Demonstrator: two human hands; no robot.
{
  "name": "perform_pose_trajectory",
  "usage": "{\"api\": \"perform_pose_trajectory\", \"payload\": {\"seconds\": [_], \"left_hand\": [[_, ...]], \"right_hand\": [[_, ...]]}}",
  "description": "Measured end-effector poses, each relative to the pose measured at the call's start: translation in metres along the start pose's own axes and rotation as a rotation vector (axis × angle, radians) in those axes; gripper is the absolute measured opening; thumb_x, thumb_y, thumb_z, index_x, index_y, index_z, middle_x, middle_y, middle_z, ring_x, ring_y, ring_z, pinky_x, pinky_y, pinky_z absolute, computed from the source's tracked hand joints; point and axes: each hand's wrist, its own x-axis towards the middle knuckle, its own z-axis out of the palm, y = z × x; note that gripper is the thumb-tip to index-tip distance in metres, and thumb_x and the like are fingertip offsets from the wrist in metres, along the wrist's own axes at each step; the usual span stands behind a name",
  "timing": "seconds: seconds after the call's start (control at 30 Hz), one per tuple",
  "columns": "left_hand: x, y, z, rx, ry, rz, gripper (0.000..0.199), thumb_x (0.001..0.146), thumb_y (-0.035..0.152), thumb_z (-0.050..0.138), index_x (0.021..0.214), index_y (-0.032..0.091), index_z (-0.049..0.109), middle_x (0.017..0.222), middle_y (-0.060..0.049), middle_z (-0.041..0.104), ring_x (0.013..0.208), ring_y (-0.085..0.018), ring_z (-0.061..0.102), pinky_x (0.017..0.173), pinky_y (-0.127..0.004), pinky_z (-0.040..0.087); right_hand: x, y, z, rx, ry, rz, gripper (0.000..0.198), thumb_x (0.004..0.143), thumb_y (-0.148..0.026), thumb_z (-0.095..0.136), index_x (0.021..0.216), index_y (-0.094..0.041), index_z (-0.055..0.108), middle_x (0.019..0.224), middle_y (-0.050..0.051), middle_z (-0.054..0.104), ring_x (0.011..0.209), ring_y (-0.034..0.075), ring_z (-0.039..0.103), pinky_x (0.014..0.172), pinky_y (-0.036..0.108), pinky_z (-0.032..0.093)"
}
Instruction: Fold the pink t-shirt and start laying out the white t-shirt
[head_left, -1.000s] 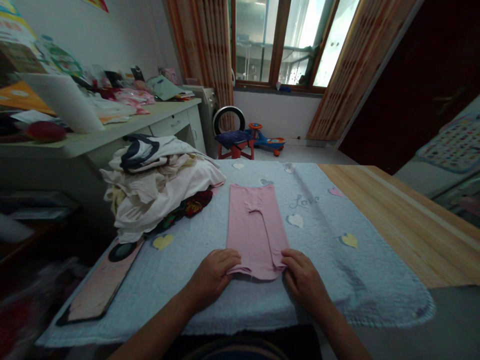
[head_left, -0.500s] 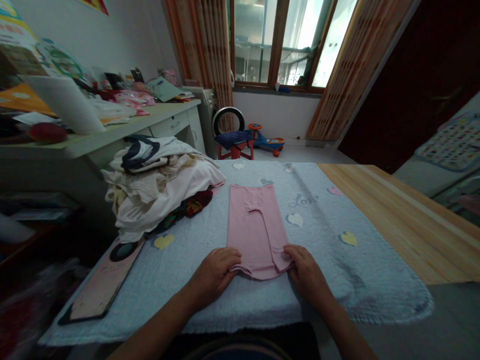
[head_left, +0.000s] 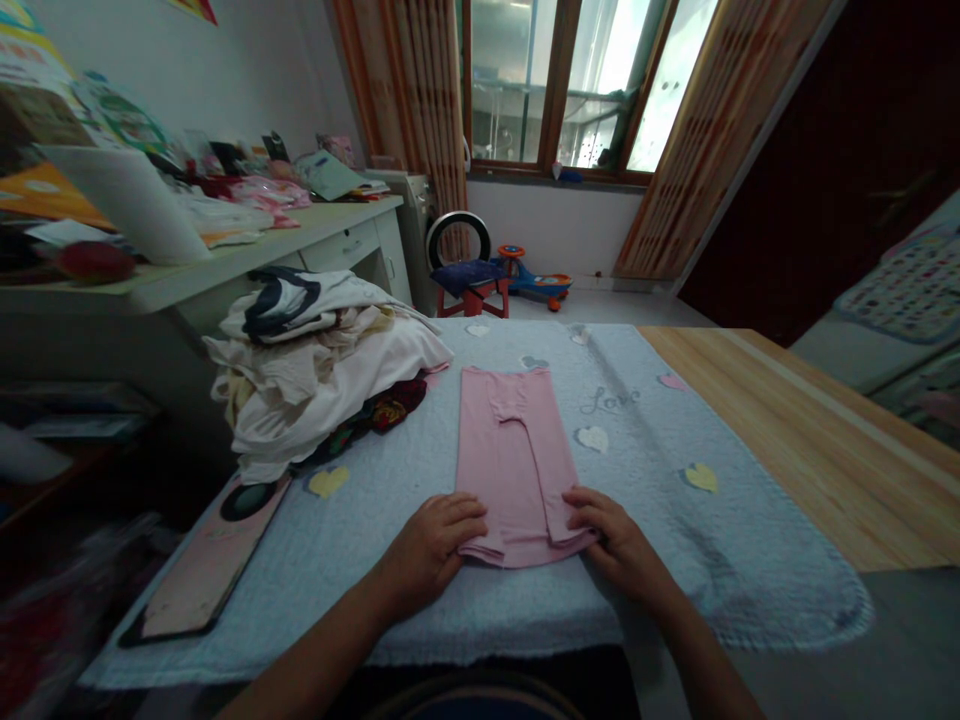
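Note:
A pink garment [head_left: 506,460] lies folded into a long rectangle on the pale blue quilted cover [head_left: 660,580]. One narrow folded strip runs along its right side, with a curved edge near the top. My left hand [head_left: 431,545] holds the near left corner, its fingers bent over the top of the fabric. At the near right corner, my right hand [head_left: 616,540] has its fingers over the cloth and its thumb by the edge. Both thumbs are partly hidden. The garment's near hem lies almost flat between the hands.
A heap of clothes [head_left: 322,360] is piled to the left. In front of it lies a long pinkish board [head_left: 202,570] with a dark round hole. A wooden tabletop [head_left: 810,440] shows at right. Behind are a cluttered desk [head_left: 285,245] and a red stool [head_left: 472,300].
The near hem has gone down flatter and slightly closer to me. My fingers have shifted a little at both corners; the right hand moved slightly outward.

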Motion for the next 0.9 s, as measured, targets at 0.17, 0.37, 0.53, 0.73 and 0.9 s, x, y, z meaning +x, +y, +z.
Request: {"api": "perform_pose_trajectory", "payload": {"seconds": [0.17,0.37,0.53,0.73,0.9], "left_hand": [[-0.003,-0.004,0.005,-0.003,0.007,-0.004,0.044,0.08,0.007,0.052,0.12,0.022,0.063,0.133,-0.009,0.063,0.128,-0.023,0.053,0.107,-0.047,0.043],[-0.002,-0.008,0.01,0.088,-0.054,-0.072,0.056,0.076,0.007,0.055,0.131,0.021,0.058,0.144,-0.012,0.055,0.135,-0.027,0.046,0.109,-0.052,0.039],[0.002,-0.006,0.007,0.123,-0.167,-0.095,0.069,0.073,0.001,0.052,0.137,0.026,0.054,0.15,-0.007,0.049,0.142,-0.027,0.039,0.113,-0.053,0.033],[0.004,-0.01,0.003,0.004,-0.181,-0.099,0.054,0.086,0.01,0.053,0.136,0.028,0.054,0.149,-0.006,0.051,0.143,-0.023,0.037,0.118,-0.051,0.024],[0.006,-0.011,-0.008,-0.079,-0.162,-0.047,0.047,0.092,0.018,0.053,0.137,0.028,0.053,0.144,-0.005,0.056,0.14,-0.021,0.042,0.12,-0.048,0.024]], "right_hand": [[-0.001,-0.005,-0.006,-0.005,-0.038,-0.056,0.022,0.085,-0.018,0.054,0.1,-0.024,0.068,0.128,0.009,0.065,0.127,0.024,0.054,0.107,0.048,0.044],[-0.001,-0.003,0.001,-0.069,-0.026,-0.04,0.039,0.077,-0.011,0.05,0.109,-0.024,0.068,0.133,0.009,0.062,0.128,0.025,0.053,0.106,0.049,0.044],[0.0,0.005,0.009,-0.074,0.012,-0.041,0.046,0.074,-0.008,0.047,0.113,-0.022,0.067,0.133,0.01,0.063,0.128,0.024,0.054,0.107,0.05,0.043],[0.01,0.005,-0.001,0.082,-0.085,0.023,0.033,0.084,-0.016,0.047,0.108,-0.023,0.068,0.131,0.009,0.064,0.132,0.025,0.051,0.112,0.051,0.038],[0.019,-0.003,-0.011,0.169,-0.118,0.099,0.035,0.089,-0.022,0.046,0.118,-0.024,0.066,0.13,0.008,0.065,0.129,0.026,0.054,0.115,0.054,0.031]]}}
